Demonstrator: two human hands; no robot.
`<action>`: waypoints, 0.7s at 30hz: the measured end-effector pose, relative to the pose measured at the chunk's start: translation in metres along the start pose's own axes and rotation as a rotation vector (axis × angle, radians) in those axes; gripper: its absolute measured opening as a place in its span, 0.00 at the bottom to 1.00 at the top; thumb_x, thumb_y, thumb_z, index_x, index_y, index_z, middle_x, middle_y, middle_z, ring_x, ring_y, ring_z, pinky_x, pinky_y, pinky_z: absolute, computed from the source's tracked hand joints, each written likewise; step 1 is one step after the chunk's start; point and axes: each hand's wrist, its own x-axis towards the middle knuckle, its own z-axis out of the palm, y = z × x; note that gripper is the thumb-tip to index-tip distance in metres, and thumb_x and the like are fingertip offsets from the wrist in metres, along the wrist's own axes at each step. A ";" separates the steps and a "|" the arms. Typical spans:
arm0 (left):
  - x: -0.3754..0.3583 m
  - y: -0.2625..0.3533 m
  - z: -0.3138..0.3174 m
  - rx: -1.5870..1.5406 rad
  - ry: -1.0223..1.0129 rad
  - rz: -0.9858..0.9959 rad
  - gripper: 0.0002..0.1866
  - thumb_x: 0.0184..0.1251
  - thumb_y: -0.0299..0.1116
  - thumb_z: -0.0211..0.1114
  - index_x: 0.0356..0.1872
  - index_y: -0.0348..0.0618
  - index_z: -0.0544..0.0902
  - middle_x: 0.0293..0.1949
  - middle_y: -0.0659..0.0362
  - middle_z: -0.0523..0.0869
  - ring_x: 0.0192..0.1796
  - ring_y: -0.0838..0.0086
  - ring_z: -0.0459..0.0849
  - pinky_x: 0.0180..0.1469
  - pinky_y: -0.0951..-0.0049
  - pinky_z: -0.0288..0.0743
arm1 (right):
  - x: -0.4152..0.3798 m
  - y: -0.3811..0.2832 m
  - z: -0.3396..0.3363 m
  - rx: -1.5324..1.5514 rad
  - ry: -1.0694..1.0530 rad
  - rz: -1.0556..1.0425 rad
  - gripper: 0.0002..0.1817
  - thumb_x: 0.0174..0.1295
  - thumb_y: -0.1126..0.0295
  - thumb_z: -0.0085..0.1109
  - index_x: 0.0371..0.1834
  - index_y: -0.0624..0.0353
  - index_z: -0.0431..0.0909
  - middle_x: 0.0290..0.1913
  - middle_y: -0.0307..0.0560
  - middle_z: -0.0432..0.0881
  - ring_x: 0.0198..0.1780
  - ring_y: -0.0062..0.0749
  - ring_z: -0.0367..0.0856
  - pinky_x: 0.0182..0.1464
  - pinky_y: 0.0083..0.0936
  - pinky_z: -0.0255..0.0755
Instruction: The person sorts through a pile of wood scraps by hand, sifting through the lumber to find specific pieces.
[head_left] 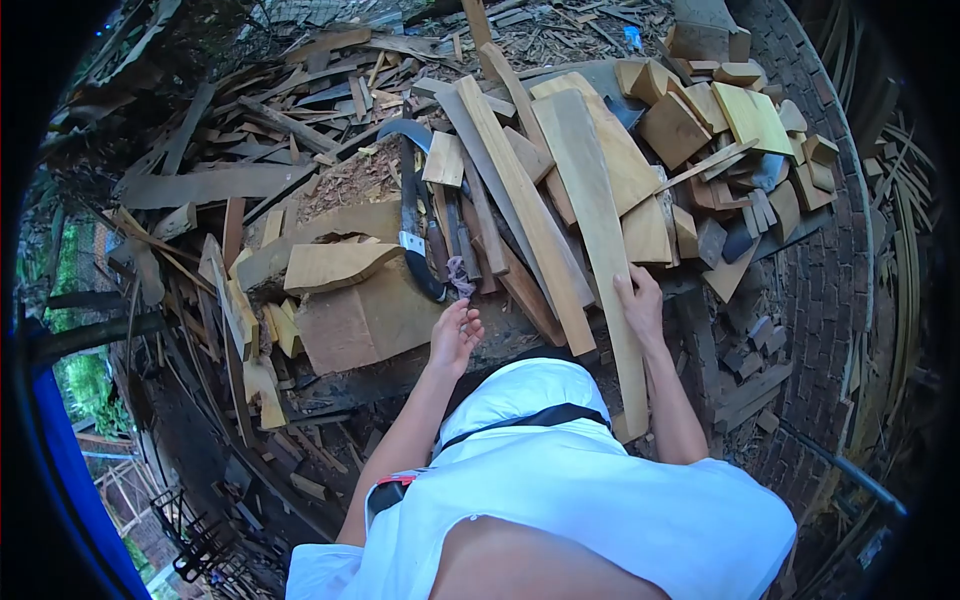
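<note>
My right hand grips the right edge of a long, pale wooden board, its thumb on the board's face. The board slants from the pile down toward my right thigh. Near a twisted bit of purplish cloth or cord, my left hand has its fingers loosely curled and apart; nothing shows clearly in them. Just beyond that hand is a tool with a curved black handle and a silver collar. A narrower plank lies left of the board.
Cut wooden blocks are heaped at the right. To the left, a shaped wood piece rests on a thick block. Scrap wood covers the far left. A brick surface runs along the right side.
</note>
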 end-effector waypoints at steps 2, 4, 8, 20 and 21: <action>-0.005 0.004 0.008 0.082 -0.027 0.049 0.19 0.71 0.35 0.55 0.61 0.46 0.70 0.44 0.61 0.78 0.42 0.75 0.78 0.52 0.69 0.76 | -0.015 -0.007 -0.010 -0.015 0.000 -0.001 0.18 0.62 0.70 0.57 0.56 0.61 0.77 0.40 0.51 0.81 0.40 0.38 0.81 0.43 0.29 0.72; -0.009 0.007 0.017 0.120 -0.061 0.067 0.19 0.71 0.35 0.56 0.61 0.46 0.70 0.44 0.61 0.79 0.42 0.75 0.78 0.52 0.69 0.76 | -0.028 -0.016 -0.018 -0.029 -0.002 -0.003 0.18 0.62 0.71 0.56 0.56 0.62 0.77 0.39 0.50 0.80 0.39 0.36 0.80 0.41 0.28 0.72; -0.021 0.014 0.042 0.260 -0.226 0.116 0.21 0.71 0.37 0.57 0.63 0.45 0.69 0.46 0.61 0.79 0.45 0.77 0.79 0.51 0.70 0.76 | -0.048 -0.040 -0.031 0.057 -0.052 -0.117 0.18 0.63 0.74 0.56 0.56 0.65 0.76 0.37 0.49 0.78 0.39 0.32 0.78 0.42 0.24 0.71; -0.072 0.001 0.004 -0.647 -0.363 0.373 0.27 0.65 0.42 0.66 0.64 0.50 0.70 0.57 0.61 0.78 0.61 0.72 0.74 0.67 0.64 0.64 | -0.071 -0.077 -0.013 0.176 -0.905 -0.183 0.13 0.63 0.73 0.56 0.50 0.65 0.78 0.36 0.37 0.74 0.40 0.19 0.71 0.43 0.17 0.65; -0.077 -0.013 -0.010 -0.722 -0.363 0.388 0.25 0.65 0.41 0.67 0.61 0.49 0.72 0.58 0.62 0.78 0.62 0.71 0.74 0.66 0.64 0.65 | -0.074 -0.078 -0.008 0.137 -0.945 -0.178 0.13 0.63 0.72 0.58 0.49 0.66 0.79 0.33 0.35 0.72 0.38 0.18 0.70 0.41 0.17 0.65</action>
